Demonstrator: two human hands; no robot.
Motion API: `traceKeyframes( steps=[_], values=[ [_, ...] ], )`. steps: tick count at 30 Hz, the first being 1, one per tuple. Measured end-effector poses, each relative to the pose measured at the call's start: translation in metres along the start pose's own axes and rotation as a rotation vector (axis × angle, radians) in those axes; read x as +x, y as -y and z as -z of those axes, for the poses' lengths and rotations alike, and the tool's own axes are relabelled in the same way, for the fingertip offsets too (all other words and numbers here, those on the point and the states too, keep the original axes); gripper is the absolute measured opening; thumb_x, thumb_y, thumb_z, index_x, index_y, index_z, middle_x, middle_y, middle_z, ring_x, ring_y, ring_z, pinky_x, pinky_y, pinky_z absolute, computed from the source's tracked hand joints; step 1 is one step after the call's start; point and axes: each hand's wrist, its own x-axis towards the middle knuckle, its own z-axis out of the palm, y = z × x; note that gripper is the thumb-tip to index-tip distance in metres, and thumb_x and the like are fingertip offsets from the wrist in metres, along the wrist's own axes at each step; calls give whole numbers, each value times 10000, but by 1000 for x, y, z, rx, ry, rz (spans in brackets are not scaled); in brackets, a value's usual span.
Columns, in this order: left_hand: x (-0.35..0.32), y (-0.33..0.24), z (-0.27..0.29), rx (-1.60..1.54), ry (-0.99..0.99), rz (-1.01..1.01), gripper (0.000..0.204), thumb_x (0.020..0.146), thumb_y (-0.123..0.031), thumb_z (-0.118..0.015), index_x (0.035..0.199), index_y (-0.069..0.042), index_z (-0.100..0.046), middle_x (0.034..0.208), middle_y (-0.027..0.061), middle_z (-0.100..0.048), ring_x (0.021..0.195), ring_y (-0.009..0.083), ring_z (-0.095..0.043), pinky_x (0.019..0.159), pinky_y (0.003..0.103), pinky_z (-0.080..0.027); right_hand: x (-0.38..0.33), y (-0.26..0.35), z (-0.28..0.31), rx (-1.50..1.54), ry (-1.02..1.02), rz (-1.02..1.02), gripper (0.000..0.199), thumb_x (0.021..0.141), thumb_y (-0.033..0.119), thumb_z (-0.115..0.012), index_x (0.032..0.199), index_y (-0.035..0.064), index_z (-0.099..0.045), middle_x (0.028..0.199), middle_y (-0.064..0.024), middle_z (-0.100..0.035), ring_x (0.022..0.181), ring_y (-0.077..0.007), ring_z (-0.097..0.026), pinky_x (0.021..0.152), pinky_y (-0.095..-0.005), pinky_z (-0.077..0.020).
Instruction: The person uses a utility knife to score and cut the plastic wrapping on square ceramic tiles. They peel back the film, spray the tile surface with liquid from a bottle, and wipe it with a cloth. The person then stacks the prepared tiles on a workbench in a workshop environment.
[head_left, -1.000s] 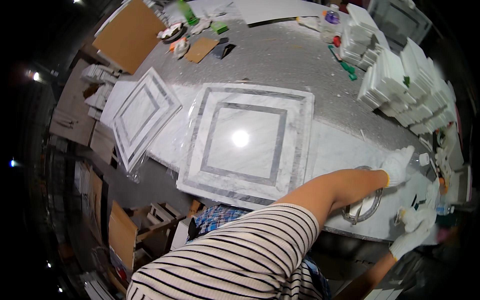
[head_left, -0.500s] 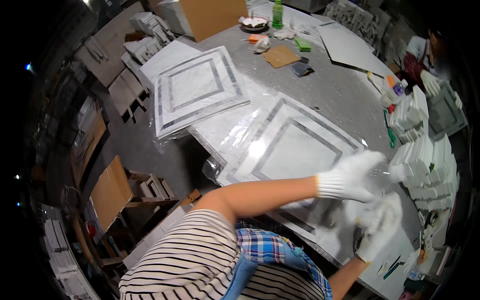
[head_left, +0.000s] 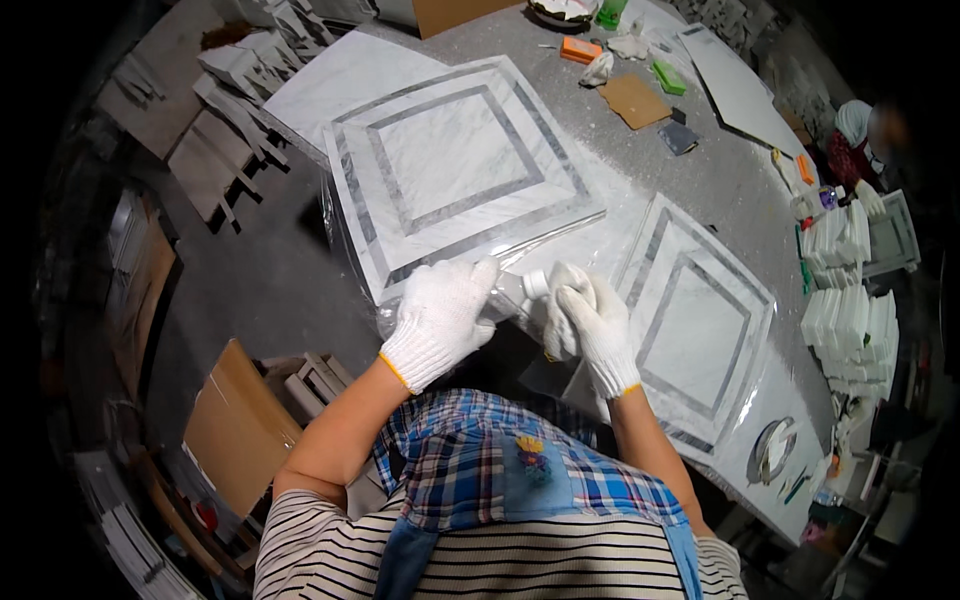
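At the middle of the view both white-gloved hands meet over the near edge of a grey stone worktable (head_left: pixel 700 170). The left hand (head_left: pixel 438 318) lies with fingers together and extended, pointing toward one o'clock, its fingertips pressing on the clear plastic wrap (head_left: pixel 545 235) at the near corner of a square white marble tile with grey inlaid borders (head_left: pixel 455 165). That tile lies flat at about eleven o'clock from the hands, turned so that its corners point roughly along twelve, three, six and nine o'clock.

The right hand (head_left: pixel 590 325) is curled shut around a small white bottle-like object (head_left: pixel 535 285), of which only the end shows; its long axis runs from four o'clock to ten o'clock, with the exposed end pointing toward ten o'clock, just beside the left fingertips. What the object is exactly cannot be told.

At three o'clock from the hands lies a second square white marble tile with grey borders (head_left: pixel 700 320), also under clear film. Farther out at three o'clock stand stacks of small white tile pieces (head_left: pixel 850 320). At twelve to one o'clock lie a brown cardboard square (head_left: pixel 633 100), an orange block (head_left: pixel 580 50) and a green block (head_left: pixel 668 78). At two o'clock another person's gloved hand (head_left: pixel 868 198) rests near a smaller framed tile (head_left: pixel 895 235).
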Motion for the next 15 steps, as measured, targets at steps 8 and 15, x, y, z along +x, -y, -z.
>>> traceKeyframes(
  steps=[8, 15],
  values=[
    [-1, 76, 29, 109, 11, -36, 518, 698, -178, -833, 1128, -76, -564, 918, 131, -680, 898, 354, -681, 767, 487, -526, 24, 15, -77, -38, 44, -18, 363, 1004, 168, -651, 1331, 9, -641, 980, -45, -691, 822, -97, -624, 754, -267, -527],
    [7, 111, 35, 199, 14, -89, 509, 747, -176, -811, 1184, -73, -570, 923, 121, -693, 886, 331, -683, 727, 465, -497, 47, 8, -100, 164, 184, -88, 373, 1010, 143, -633, 1351, -7, -629, 968, -32, -681, 808, -91, -615, 748, -266, -524]
  ],
)
